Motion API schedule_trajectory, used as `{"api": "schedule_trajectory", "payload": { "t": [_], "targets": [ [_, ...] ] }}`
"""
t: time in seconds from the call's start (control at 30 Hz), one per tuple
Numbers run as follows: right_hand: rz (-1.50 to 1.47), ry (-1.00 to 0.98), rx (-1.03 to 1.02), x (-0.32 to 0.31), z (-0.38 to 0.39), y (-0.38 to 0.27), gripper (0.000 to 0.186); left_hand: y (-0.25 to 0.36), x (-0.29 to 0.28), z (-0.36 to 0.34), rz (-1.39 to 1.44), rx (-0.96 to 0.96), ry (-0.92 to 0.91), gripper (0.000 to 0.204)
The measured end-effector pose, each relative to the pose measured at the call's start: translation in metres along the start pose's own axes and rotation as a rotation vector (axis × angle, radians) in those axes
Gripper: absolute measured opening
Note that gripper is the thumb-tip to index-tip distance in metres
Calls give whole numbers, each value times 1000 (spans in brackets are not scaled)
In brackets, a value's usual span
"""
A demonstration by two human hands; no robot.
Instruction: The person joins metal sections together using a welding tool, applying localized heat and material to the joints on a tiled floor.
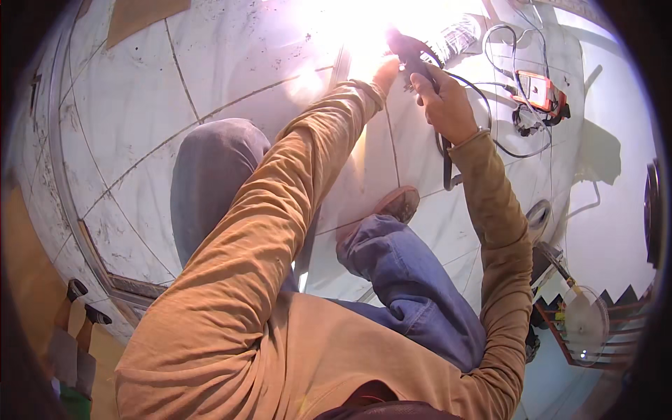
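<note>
A white glare burns at the top middle and washes out whatever lies under it. At its right edge, my right hand (448, 105) is wrapped round the handle of a black welding electrode holder (408, 50). A black cable (484, 105) runs from the holder across the floor. My left hand (385, 72) reaches forward beside the holder, into the edge of the glare. Its fingers are lost in the light and behind the holder, so I cannot see what they touch.
A small orange-red welding machine (542, 92) with cables stands at the right. My bent knees (217, 161) are over the white tiled floor (133, 105). A stand fan (586, 323) is at the lower right. A brown sheet (143, 15) lies far left. Another person's feet (96, 315) show lower left.
</note>
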State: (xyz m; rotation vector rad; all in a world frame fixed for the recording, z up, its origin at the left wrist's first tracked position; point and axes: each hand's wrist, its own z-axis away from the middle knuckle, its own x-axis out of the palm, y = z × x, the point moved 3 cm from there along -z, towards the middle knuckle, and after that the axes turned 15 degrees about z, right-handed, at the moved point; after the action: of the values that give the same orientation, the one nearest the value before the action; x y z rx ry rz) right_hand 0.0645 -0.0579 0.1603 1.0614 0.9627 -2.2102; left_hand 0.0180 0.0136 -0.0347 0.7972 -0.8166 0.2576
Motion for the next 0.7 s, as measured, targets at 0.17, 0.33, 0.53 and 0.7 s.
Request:
{"api": "schedule_trajectory", "payload": {
  "t": [0.17, 0.33, 0.53, 0.7],
  "targets": [
    [-4, 84, -69, 1, 0, -1, 45, -3, -1, -5, -41, 9, 0, 21],
    [-54, 203, -119, -3, 3, 3, 51, 4, -2, -7, 32, 35, -106, 24],
    [-19, 56, -64, 0, -3, 8, 44, 4, -5, -5, -170, 122, -100, 20],
    [-70, 39, -72, 4, 0, 6, 38, 7, 1, -6, -184, 299, -176, 18]
  ]
}}
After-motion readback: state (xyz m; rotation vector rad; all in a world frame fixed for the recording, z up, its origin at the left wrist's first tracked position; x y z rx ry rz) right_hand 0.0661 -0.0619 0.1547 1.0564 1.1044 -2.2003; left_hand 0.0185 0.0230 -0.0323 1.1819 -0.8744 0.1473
